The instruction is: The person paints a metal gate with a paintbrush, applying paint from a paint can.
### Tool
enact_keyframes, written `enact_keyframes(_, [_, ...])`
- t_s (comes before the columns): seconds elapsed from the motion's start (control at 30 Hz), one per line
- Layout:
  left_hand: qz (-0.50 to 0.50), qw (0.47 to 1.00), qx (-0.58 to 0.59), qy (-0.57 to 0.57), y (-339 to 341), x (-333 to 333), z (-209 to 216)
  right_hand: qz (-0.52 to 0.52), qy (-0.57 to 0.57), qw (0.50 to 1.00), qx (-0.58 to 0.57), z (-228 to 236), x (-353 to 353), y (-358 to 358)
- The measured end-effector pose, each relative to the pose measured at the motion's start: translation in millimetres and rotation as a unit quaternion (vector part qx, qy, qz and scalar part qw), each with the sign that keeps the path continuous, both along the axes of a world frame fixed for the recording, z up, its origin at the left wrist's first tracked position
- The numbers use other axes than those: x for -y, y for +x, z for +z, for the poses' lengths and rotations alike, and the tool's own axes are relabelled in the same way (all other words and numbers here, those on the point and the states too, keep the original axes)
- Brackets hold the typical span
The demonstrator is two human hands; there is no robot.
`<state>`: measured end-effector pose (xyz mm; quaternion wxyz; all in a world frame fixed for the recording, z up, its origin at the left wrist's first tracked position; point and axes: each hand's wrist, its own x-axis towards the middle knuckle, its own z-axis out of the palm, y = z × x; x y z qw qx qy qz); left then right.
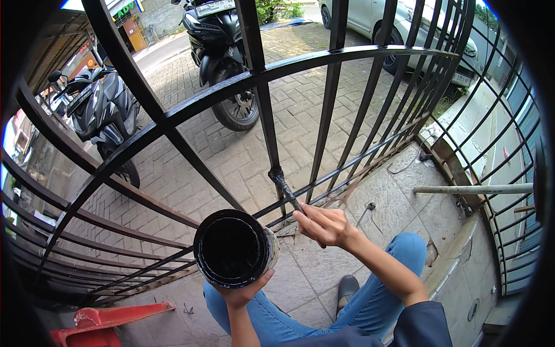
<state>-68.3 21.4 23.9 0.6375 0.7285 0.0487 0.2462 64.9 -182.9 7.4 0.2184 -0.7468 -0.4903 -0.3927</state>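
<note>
My left hand (pixel 241 294) is wrapped round the lower side of a paint can (pixel 270 246), whose open mouth shows black paint inside. In my right hand (pixel 324 224) a paintbrush (pixel 284 189) is pinched by its handle, dark with paint. Its bristles touch the lower part of an upright bar (pixel 267 124) of the black metal fence (pixel 217 89), a little above the bottom rail. The can stands off to the left of the brush, tilted toward me. Part of my left fingers is hidden beneath the can.
A red plastic piece (pixel 124 315) lies at the lower left. To the right, a pale pole (pixel 474 189) juts in before a metal grille (pixel 491 133). Beyond the fence are two motorcycles (pixel 228 75) and a light-coloured car (pixel 399 29). My bent legs (pixel 376 295) rest on the tiled floor (pixel 295 266).
</note>
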Motion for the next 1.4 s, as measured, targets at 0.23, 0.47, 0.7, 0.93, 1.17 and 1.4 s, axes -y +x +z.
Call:
enact_keyframes(0.23, [-0.019, 0.998, -0.034, -0.047, -3.4, -0.8, 2.6, -0.012, -0.009, 0.995, -0.100, -11.7, -2.4, -5.5])
enact_keyframes(0.47, [-0.025, 0.993, -0.020, -0.118, 0.6, 5.6, 15.9, -0.028, 0.105, 0.993, 0.042, 47.7, -12.0, 1.8])
enact_keyframes(0.7, [-0.099, 0.993, -0.050, -0.037, -9.3, -8.7, 0.2, -0.084, 0.115, 0.988, -0.053, -55.2, -24.3, -20.9])
enact_keyframes(0.93, [-0.065, 0.994, -0.038, -0.078, -3.8, -9.2, -13.2, -0.095, 0.116, 0.971, -0.187, -91.0, -23.7, -30.8])
enact_keyframes(1.17, [-0.078, 0.995, -0.016, -0.056, 0.5, -7.2, -11.7, -0.074, 0.244, 0.967, -0.008, -14.7, -26.9, -9.6])
enact_keyframes(1.4, [-0.072, 0.994, 0.028, -0.083, -0.2, 4.6, -3.9, -0.102, 0.213, 0.955, -0.177, -75.1, -32.4, -20.6])
